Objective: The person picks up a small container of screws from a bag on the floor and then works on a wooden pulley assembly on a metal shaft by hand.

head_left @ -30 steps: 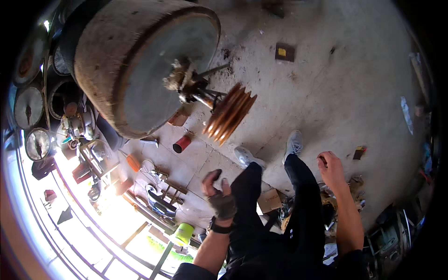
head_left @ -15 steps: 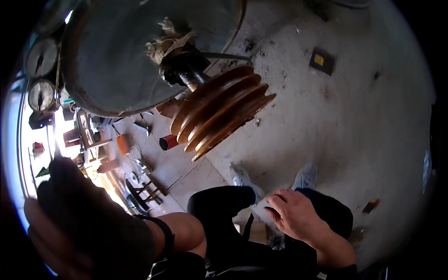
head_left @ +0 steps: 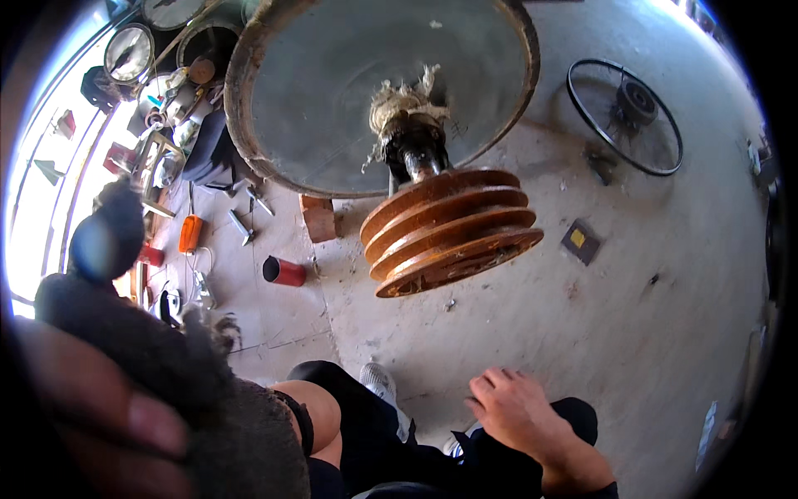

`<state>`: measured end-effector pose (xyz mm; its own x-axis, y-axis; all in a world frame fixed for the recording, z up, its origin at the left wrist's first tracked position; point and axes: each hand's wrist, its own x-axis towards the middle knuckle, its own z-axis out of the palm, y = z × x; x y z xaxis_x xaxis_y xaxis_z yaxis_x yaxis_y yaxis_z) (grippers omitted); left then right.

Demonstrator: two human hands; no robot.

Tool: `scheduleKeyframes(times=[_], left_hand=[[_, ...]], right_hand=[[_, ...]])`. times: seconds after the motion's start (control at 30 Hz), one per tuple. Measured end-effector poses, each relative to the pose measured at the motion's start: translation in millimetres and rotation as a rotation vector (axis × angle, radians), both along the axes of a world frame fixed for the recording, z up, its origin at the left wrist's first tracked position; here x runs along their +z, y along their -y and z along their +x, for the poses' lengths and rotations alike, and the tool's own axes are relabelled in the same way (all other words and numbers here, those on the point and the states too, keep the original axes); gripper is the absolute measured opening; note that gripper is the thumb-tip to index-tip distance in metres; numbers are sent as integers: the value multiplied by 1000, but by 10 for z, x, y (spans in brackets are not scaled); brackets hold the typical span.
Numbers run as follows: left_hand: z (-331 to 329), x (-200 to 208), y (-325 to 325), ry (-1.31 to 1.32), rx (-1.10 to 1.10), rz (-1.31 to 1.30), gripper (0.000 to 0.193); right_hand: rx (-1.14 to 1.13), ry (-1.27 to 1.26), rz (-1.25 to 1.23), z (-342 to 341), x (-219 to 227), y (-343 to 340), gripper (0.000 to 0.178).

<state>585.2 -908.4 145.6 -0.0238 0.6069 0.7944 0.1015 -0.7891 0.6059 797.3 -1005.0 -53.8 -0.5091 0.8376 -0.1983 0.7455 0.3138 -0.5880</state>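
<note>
My left hand (head_left: 133, 349) is raised close at the lower left, in a dark, frayed glove with some bare fingers showing. Its thumb stands apart from the blurred fingers, and I see nothing held. My bare right hand (head_left: 511, 407) lies at my right leg, fingers loosely stretched and empty. Ahead of both hands, touched by neither, is a rust-brown grooved pulley (head_left: 453, 233) on a dark shaft (head_left: 422, 158). Frayed pale cloth (head_left: 403, 108) is bunched around the shaft by a large grey round disc (head_left: 316, 108) with a worn rim.
A spoked wheel (head_left: 623, 116) stands at the far right, near a dark square piece (head_left: 580, 241) with a yellow patch. A red cylinder (head_left: 284, 271), a brick (head_left: 318, 218), a hammer-like tool (head_left: 241, 226) and an orange object (head_left: 190, 234) lie on the floor left of the pulley.
My view has turned and shifted left, so the pulley and disc appear farther right and the spoked wheel has come in. My right hand stays by my leg; my left remains raised.
</note>
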Motion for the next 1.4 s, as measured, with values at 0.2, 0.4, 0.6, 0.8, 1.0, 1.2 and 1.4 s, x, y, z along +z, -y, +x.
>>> scheduleKeyframes(times=[0.2, 0.4, 0.6, 0.8, 1.0, 1.2, 1.4], left_hand=[[-161, 31, 65, -88, 52, 40, 30], [-288, -27, 30, -200, 129, 21, 33], [-402, -104, -111, -305, 180, -40, 37], [-596, -116, -173, -399, 276, -69, 40], [-547, -668, -495, -159, 414, -48, 20], [-451, -1519, -935, 55, 427, -438, 24], [-589, -1907, -1123, 266, 322, -662, 26]], right_hand=[[10, 83, -110, -52, -37, 95, 19], [-129, 139, -146, 14, -189, 90, 18], [-173, 214, -137, -32, -256, -70, 17], [-122, 192, -148, -320, -371, -214, 19], [-75, 205, -214, -420, -511, -296, 19], [-60, 211, -182, -510, -425, -371, 20], [-53, 179, -206, -553, -308, -268, 20]])
